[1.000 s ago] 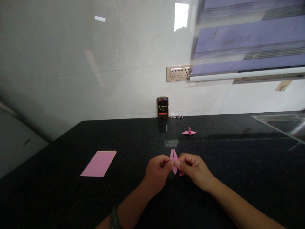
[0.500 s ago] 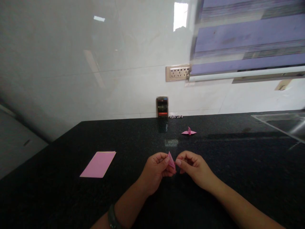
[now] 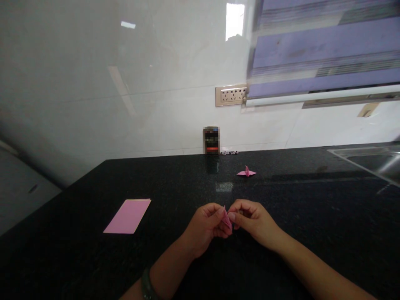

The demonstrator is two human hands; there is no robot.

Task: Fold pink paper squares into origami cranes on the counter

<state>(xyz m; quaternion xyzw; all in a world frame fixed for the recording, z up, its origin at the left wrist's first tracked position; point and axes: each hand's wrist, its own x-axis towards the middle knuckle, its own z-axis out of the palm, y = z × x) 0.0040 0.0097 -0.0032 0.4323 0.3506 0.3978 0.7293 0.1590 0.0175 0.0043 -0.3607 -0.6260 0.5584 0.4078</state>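
Observation:
A small piece of folded pink paper (image 3: 227, 219) is pinched between the thumb and fingers of my left hand (image 3: 206, 223), its pointed tip upward. My right hand (image 3: 251, 218) is closed, with thumb and index finger gripping the right edge of the same paper. Fingers cover part of the folds. Beyond the hands, a finished pink origami crane (image 3: 246, 172) stands on the black countertop (image 3: 175, 179), wings spread.
Left of my hands lies a stack of pink paper sheets (image 3: 128, 216). Against the wall stand a dark phone-like object (image 3: 211, 141), its front pixelated, and a beaded string (image 3: 229, 153). At far right is a metal sink (image 3: 381, 162); a socket panel (image 3: 231, 96) is above.
The folded paper has dropped slightly and turned narrower to view. My right hand has come closer to my left, its fingertips now at the paper's edge. The view has shifted slightly.

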